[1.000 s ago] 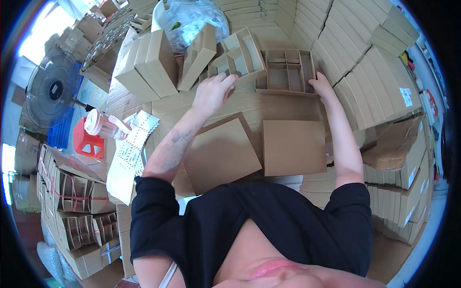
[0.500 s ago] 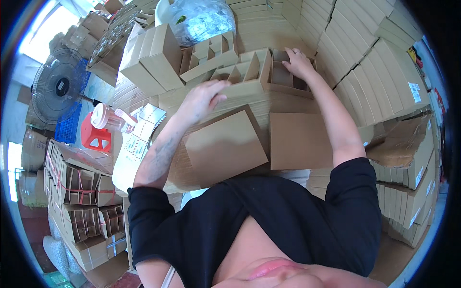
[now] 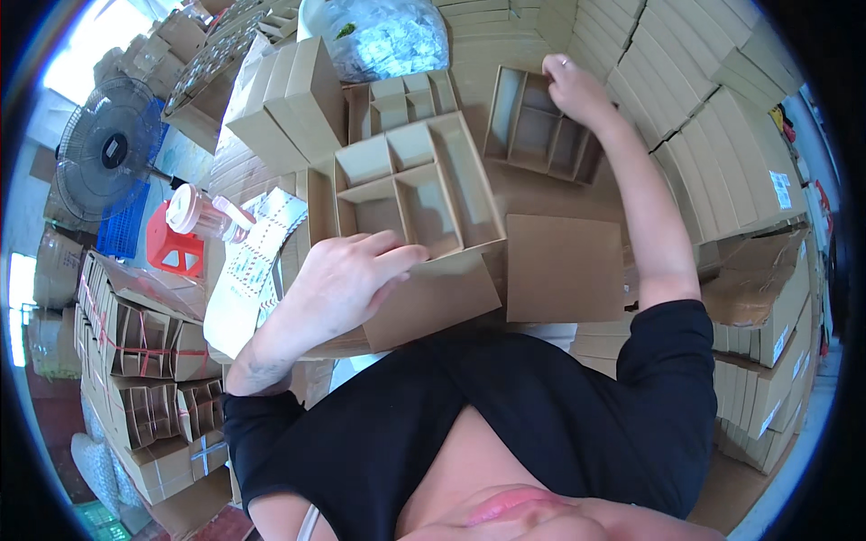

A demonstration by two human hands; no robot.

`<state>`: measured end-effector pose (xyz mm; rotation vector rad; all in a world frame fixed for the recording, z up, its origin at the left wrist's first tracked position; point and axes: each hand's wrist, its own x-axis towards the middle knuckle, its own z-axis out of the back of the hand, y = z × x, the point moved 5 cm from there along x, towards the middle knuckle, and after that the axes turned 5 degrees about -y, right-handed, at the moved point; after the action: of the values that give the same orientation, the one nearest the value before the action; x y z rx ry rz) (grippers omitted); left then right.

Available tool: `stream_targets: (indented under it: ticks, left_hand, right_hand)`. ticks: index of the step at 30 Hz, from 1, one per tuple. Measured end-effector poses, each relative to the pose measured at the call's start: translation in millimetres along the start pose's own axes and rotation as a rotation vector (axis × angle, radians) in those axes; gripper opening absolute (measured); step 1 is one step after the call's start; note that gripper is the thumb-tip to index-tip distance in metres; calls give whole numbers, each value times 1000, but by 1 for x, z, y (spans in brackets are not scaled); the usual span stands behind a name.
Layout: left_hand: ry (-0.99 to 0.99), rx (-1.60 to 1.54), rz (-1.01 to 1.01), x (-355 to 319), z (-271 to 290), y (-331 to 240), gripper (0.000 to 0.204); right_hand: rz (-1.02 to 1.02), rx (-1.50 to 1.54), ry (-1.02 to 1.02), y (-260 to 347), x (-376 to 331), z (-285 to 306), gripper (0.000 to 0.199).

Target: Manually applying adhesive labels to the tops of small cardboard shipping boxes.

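Here the left hand (image 3: pixel 347 275) grips 1 divided tray (image 3: pixel 410 194), the right hand (image 3: pixel 575 88) another tray (image 3: pixel 537 126).

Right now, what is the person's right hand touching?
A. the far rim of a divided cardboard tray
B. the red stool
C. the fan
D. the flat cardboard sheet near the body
A: the right hand rests on the upper rim of the divided cardboard tray at the far side of the table, while the left hand lies at the near edge of another compartment tray.
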<state>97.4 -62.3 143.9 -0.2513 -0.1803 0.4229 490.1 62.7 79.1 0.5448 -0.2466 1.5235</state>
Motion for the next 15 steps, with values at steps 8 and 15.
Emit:
stream_targets:
  ticks: [8, 15]
  left_hand:
    - [-163, 43, 216, 11, -33, 130, 34]
    - [-144, 87, 402, 35, -51, 183, 18]
  right_hand:
    - [526, -117, -201, 77, -42, 38, 59]
    - [587, -297, -363, 110, -96, 27, 70]
